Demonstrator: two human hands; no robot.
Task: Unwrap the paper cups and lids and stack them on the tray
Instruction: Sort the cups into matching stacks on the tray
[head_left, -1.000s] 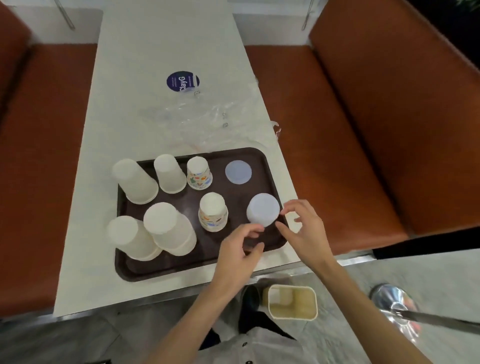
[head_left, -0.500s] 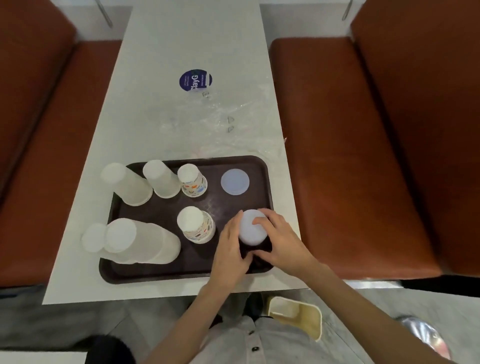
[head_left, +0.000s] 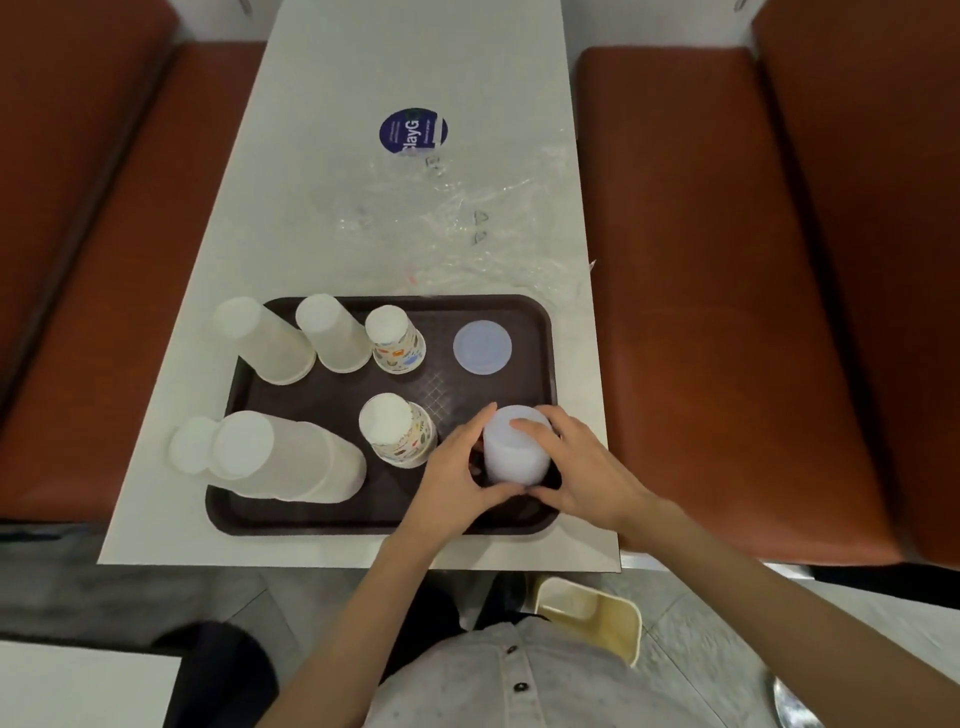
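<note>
Head view is showing both hands closing around a stack of translucent white plastic lids (head_left: 514, 457) at the near right corner of the dark brown rectangular plastic tray (head_left: 543, 332). The left hand (head_left: 449, 475) is cupping the stack's left side, its fingers (head_left: 480, 422) curling against the wall. The right hand (head_left: 584, 470) is wrapping the right side, its fingers (head_left: 532, 427) lying over the top lid. Both sets of fingers are therefore clamping on the stack. It seems to be standing on the tray floor, though the thumbs are hiding its base.

The person is probably squaring and settling this stack. Light, even pressure from both sides is looking wise, since thin lids are likely to flex and skid under a hard squeeze. The top fingers should be pressing straight down so the lids nest. The upturned patterned paper cup (head_left: 400, 434) is standing just beside the left hand, toward the tray's middle, so that wrist is needing to keep off it. A single translucent round lid (head_left: 482, 347) is lying flat at the tray's far right, apart from the stack. Crumpled clear plastic wrap (head_left: 467, 228) is lying beyond the tray's far edge.
</note>
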